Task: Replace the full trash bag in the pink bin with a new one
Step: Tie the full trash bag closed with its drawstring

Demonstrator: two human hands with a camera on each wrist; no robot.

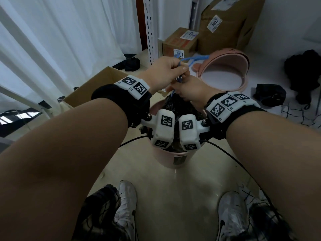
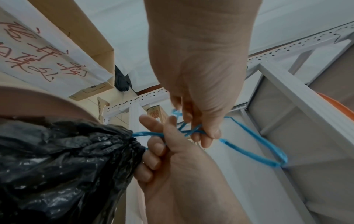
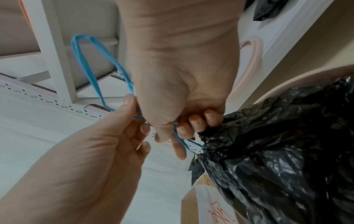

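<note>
A full black trash bag (image 1: 176, 105) sits in the pink bin (image 1: 166, 158), its neck gathered shut by a blue drawstring (image 1: 196, 58). My left hand (image 1: 166, 70) is raised above the bag and pinches the drawstring (image 2: 254, 151), whose loop hangs free beyond it. My right hand (image 1: 187, 89) is lower, right at the bag's neck, fingers curled round the strings. In the left wrist view the left hand (image 2: 203, 133) pinches crossed strands just past the right hand (image 2: 159, 144). In the right wrist view the right hand (image 3: 172, 128) grips beside the bag (image 3: 277, 159).
The pink lid (image 1: 225, 70) stands open behind the bin. An open cardboard box (image 1: 97, 89) lies at the left, and taped boxes (image 1: 178, 42) and a white shelf upright (image 1: 150, 32) stand behind. Black bags (image 1: 269, 94) lie on the floor at right. My shoes (image 1: 125, 206) are near the bin.
</note>
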